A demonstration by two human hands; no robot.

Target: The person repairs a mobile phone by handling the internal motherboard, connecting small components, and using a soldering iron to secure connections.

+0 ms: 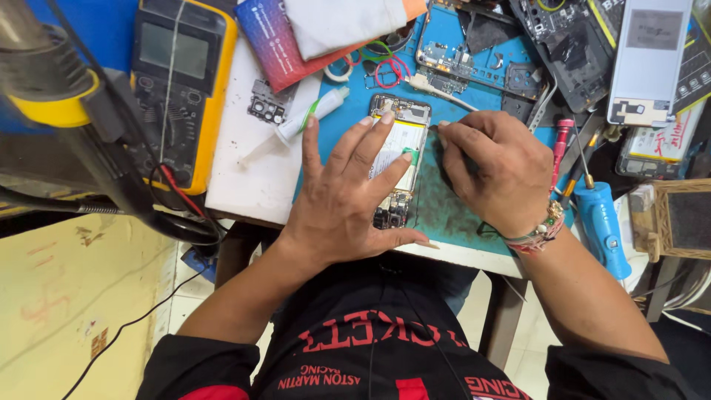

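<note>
A person's left hand lies open, fingers spread flat, pressing down on an opened phone with its back cover off. The right hand is curled closed just right of the phone, pinching something thin at the phone's upper right edge; the tool itself is too small to make out.

The phone lies lengthwise on a blue work mat at the front of the bench, its white battery showing between the fingers. Doing this well seems to call for steady downward pressure from the flat hand so the phone cannot slide, and small, light moves from the pinching hand.

Left of the phone lie a small glue tube and a yellow multimeter. Right of the phone rests a blue-handled screwdriver. Beyond the phone lie other stripped phone bodies.
</note>
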